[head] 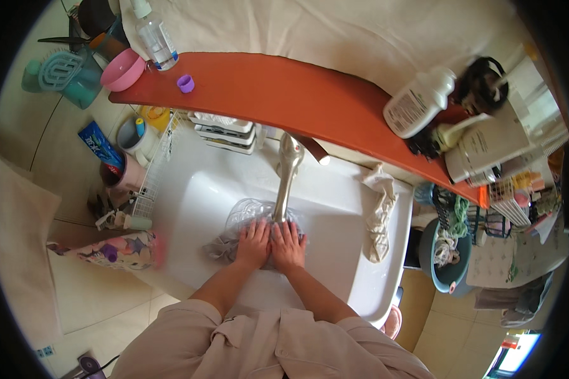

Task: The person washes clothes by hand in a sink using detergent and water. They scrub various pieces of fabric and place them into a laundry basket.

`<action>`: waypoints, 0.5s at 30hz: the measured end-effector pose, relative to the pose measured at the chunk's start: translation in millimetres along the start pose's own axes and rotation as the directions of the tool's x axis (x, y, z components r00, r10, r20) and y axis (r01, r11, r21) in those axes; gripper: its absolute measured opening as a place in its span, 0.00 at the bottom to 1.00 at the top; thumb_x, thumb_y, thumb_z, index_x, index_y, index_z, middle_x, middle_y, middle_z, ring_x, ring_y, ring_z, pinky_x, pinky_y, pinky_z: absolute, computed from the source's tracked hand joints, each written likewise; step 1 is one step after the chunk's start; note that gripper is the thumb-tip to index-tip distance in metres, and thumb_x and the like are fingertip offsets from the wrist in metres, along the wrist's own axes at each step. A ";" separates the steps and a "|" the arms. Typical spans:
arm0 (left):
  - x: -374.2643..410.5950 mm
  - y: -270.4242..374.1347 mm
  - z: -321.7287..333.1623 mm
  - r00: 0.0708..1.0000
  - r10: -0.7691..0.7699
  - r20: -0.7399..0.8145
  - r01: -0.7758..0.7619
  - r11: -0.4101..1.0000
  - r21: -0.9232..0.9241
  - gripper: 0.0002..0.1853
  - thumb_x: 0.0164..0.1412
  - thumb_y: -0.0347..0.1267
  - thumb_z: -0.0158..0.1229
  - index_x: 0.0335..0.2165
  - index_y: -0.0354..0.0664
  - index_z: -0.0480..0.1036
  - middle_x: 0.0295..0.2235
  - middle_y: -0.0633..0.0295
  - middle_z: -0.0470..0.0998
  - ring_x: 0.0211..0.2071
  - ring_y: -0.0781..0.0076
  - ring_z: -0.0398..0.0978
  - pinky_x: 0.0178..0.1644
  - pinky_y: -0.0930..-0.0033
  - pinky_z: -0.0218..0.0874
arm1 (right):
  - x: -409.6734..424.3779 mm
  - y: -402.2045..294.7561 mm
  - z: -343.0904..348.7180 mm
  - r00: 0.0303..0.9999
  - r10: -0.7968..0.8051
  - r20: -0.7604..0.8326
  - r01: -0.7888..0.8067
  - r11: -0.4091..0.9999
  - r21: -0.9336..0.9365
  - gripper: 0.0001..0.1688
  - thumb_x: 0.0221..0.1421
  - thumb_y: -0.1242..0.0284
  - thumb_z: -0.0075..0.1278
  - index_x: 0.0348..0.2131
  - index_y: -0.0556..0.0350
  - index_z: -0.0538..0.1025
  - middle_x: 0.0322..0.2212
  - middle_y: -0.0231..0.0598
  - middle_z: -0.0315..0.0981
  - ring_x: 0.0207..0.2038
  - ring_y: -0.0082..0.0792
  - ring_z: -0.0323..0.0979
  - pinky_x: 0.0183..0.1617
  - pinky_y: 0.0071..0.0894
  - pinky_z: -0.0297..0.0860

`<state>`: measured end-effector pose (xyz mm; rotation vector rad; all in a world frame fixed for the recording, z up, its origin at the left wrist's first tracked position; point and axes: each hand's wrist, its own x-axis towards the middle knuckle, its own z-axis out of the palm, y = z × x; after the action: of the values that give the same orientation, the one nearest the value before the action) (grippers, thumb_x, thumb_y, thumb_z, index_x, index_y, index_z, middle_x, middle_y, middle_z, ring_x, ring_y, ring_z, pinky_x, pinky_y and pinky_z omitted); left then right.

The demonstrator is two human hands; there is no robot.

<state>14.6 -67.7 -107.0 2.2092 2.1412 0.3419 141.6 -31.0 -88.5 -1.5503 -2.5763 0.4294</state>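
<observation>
Both my hands press side by side on a wet grey cloth [222, 247] in the white sink basin [334, 237]. My left hand [254, 244] lies palm down on the cloth, fingers toward the tap. Beside it my right hand [288, 246] rests the same way, its fingertips just below the spout of the metal faucet [289, 175]. Clear water [249, 211] spreads and ripples around the cloth in front of my fingers. My palms hide the middle of the cloth, so I cannot tell how firmly either hand grips it.
A twisted off-white cloth [379, 218] lies on the sink's right ledge. Above the faucet runs a red-brown shelf [265, 90] with a purple cap [186, 84], a pink bowl [123, 70] and bottles. A wire rack [154, 175] borders the left; a blue-green bucket [443, 275] stands at right.
</observation>
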 end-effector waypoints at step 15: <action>31.5 -28.7 -42.5 0.972 -0.056 0.227 0.103 0.974 -0.200 0.33 0.43 0.45 0.56 0.47 0.39 0.61 0.52 0.49 0.57 0.54 0.51 0.54 0.51 0.43 0.46 | 30.5 40.1 -16.4 0.996 -0.052 0.070 0.029 0.954 0.299 0.26 0.48 0.65 0.48 0.47 0.51 0.65 0.50 0.42 0.55 0.55 0.42 0.49 0.53 0.55 0.53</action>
<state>-21.0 -40.4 -66.9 1.9400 1.9714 0.2889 165.0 16.4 -86.2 -1.3987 -2.4490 0.8444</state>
